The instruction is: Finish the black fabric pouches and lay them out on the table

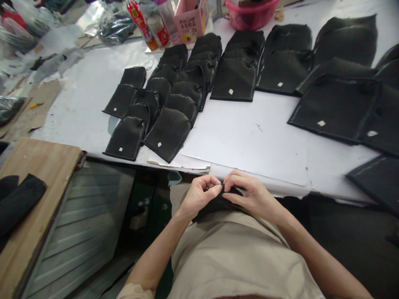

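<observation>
Black material point(216, 204) sits pinched between left hand point(202, 193) and right hand point(246, 190), the two close together! Just beyond them, overlapping dark pieces point(171, 128) line the white surface point(246, 137).

Hands: two, bare; one left hand point(199, 196) and one right hand point(249, 192), lower centre. Black cloth piece point(215, 204) between them: one. Flat black fabric pieces point(237, 77), centre to right edge: more than a dozen; overlap prevents exact count. Small white paper-like tags point(230, 91) on these: seven visible. Upper centre: one pink rectangular printed box point(188, 25), one round pink plastic basin point(251, 16), one slim red bottle point(139, 20).
</observation>
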The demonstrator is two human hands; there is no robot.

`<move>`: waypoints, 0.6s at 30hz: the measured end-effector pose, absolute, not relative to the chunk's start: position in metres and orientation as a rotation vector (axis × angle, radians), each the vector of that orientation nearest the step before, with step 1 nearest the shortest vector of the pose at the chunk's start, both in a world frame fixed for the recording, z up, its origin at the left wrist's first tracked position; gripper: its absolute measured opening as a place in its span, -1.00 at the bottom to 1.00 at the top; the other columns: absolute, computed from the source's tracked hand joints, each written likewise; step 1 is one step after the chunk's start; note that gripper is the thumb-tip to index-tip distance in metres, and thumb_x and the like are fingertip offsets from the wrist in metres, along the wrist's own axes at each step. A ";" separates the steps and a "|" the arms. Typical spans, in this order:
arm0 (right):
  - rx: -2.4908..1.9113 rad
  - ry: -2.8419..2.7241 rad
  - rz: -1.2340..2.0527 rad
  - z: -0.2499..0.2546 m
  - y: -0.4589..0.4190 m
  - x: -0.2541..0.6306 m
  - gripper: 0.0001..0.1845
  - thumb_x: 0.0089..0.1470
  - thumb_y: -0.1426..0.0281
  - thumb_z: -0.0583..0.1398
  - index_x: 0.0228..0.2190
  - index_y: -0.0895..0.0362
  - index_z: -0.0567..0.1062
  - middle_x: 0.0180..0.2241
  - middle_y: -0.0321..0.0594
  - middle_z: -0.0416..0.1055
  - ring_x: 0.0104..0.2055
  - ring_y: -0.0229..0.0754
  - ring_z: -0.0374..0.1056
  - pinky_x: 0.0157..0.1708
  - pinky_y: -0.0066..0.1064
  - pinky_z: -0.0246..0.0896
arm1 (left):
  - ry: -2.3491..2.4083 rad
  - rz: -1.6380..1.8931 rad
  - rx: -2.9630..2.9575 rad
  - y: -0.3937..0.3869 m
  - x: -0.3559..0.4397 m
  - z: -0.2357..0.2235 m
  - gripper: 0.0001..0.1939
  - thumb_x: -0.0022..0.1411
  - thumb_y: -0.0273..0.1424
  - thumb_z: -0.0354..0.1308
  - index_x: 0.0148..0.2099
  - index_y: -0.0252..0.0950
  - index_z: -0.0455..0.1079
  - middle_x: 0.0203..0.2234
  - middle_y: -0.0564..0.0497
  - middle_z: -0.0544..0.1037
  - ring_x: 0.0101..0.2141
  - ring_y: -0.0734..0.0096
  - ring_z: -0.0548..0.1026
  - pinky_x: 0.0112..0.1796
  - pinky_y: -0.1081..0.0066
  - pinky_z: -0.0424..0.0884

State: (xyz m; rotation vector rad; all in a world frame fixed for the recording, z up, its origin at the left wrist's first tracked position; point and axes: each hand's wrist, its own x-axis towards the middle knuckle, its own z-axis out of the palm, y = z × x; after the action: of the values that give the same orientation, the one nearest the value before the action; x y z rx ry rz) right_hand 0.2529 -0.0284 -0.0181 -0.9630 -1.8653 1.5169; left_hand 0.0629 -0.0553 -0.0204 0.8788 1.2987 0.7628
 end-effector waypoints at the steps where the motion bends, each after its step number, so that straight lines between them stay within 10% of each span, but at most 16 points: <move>1: -0.940 -1.882 1.507 -0.018 -0.028 0.254 -0.89 0.12 0.50 0.26 -0.40 0.11 0.42 -0.27 -0.26 0.38 -0.22 -0.22 0.33 -0.18 -0.39 0.23 | 1.282 0.760 0.867 -0.055 0.063 -0.020 -0.83 0.11 -0.34 0.23 -0.41 -0.35 0.38 -0.59 0.14 0.31 -0.55 0.61 0.18 -0.50 0.56 0.11; 18: -0.993 -1.857 1.454 -0.017 -0.032 0.252 -0.90 0.10 0.47 0.29 -0.40 0.11 0.45 -0.30 -0.27 0.37 -0.25 -0.23 0.34 -0.20 -0.41 0.23 | 1.322 0.766 0.940 -0.056 0.068 -0.022 -0.85 0.09 -0.41 0.18 -0.45 -0.33 0.29 -0.59 0.15 0.28 -0.56 0.61 0.16 -0.50 0.54 0.08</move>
State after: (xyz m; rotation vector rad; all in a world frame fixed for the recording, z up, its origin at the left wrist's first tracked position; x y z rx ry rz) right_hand 0.2517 -0.0319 -0.0172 -0.9932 -1.8571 1.4540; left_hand 0.0678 -0.0564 -0.0217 0.9402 1.3224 0.7665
